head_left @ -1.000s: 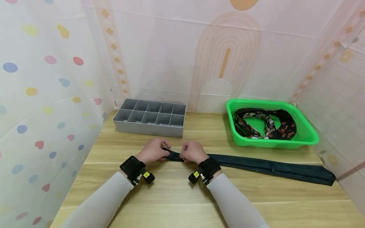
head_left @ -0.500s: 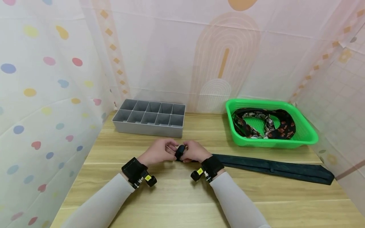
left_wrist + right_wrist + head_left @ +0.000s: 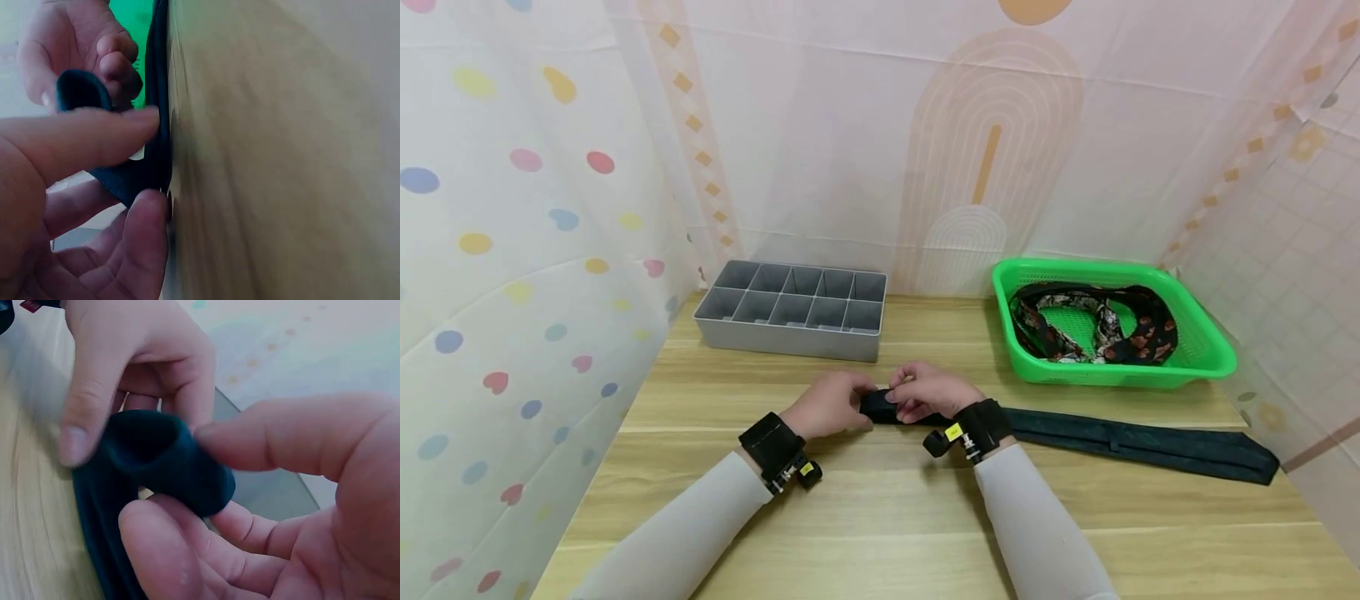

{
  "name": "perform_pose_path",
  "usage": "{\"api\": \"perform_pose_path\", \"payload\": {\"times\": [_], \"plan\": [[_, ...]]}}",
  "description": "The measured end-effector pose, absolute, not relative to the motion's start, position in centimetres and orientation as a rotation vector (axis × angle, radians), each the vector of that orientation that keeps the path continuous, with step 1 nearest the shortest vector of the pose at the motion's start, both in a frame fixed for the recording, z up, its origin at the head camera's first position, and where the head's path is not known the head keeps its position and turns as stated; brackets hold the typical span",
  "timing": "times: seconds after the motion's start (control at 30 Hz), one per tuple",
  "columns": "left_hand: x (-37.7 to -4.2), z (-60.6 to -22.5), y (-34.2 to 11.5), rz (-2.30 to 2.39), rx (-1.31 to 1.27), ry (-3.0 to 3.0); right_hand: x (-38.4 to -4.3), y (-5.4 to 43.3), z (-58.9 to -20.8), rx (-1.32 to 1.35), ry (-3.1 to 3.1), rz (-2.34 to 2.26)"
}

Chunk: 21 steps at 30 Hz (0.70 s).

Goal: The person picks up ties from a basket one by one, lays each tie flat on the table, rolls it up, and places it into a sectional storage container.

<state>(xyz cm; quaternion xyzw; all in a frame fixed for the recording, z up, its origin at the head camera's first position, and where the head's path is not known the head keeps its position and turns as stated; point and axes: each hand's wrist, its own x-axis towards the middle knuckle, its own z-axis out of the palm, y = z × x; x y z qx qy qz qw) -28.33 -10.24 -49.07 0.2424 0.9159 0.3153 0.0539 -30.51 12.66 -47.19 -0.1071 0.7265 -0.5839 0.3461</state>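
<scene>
A dark green necktie [image 3: 1120,440] lies lengthwise on the table, its wide pointed end far to the right. Its narrow end is bent back into a small loop [image 3: 187,472] between my two hands. My left hand [image 3: 829,406] pinches the tie at the bend, thumb on one side and fingers on the other. From the right, my right hand [image 3: 934,392] holds the loop between thumb and fingers. In the left wrist view, the tie [image 3: 156,150] runs along the tabletop past the left thumb, and its rolled end stands up beside the right fingers.
Behind the left hand stands a grey divided box [image 3: 790,342] with several compartments. A green plastic basket [image 3: 1120,377] at the back right holds dark floral fabric [image 3: 1156,333]. Patterned curtains [image 3: 820,150] enclose the wooden table [image 3: 880,517] at the back and sides.
The tie's narrow end, flat between the hands at first, has been turned over into a loop. Both hands have shifted to the right along the tie; its wide end has stayed about where it was.
</scene>
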Motion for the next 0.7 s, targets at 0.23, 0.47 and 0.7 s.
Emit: {"api": "perform_pose_path", "payload": {"times": [0.23,0.47,0.7], "plan": [[-28.78,-49.05,-9.35,0.859,0.704,2.812,-30.40,12.40,-47.56,-0.237,2.074,-1.437],[-28.73,-49.16,-9.25,0.863,0.671,2.803,-30.20,12.39,-47.74,-0.219,2.228,-1.352],[-28.48,-48.88,-9.30,0.817,0.674,2.832,-30.00,11.92,-47.94,-0.235,2.370,-1.281]]}}
